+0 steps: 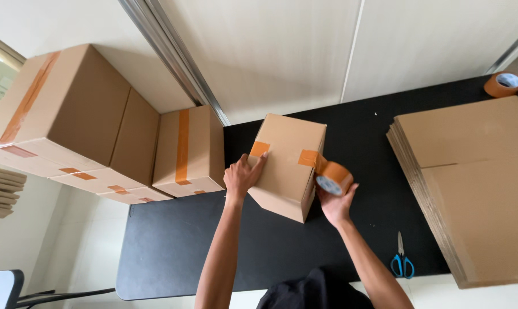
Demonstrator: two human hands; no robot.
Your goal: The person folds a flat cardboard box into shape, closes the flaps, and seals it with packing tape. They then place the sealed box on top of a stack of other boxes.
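Tape roll (334, 177), brown, sits gripped in the right hand (335, 205), its strip running onto the cardboard box (287, 163) just left of that hand. The left hand (241, 176) presses flat, fingers spread, on the box's other side. Blue scissors (402, 260) lie right of the right hand; flat cardboard (470, 183) lies beyond them.

just one cam, head-mounted, looking steeply down over the black table (173, 246) toward the wall (282, 51). Pretty close in, both forearms reach up from the bottom edge. No second view to overlap with.
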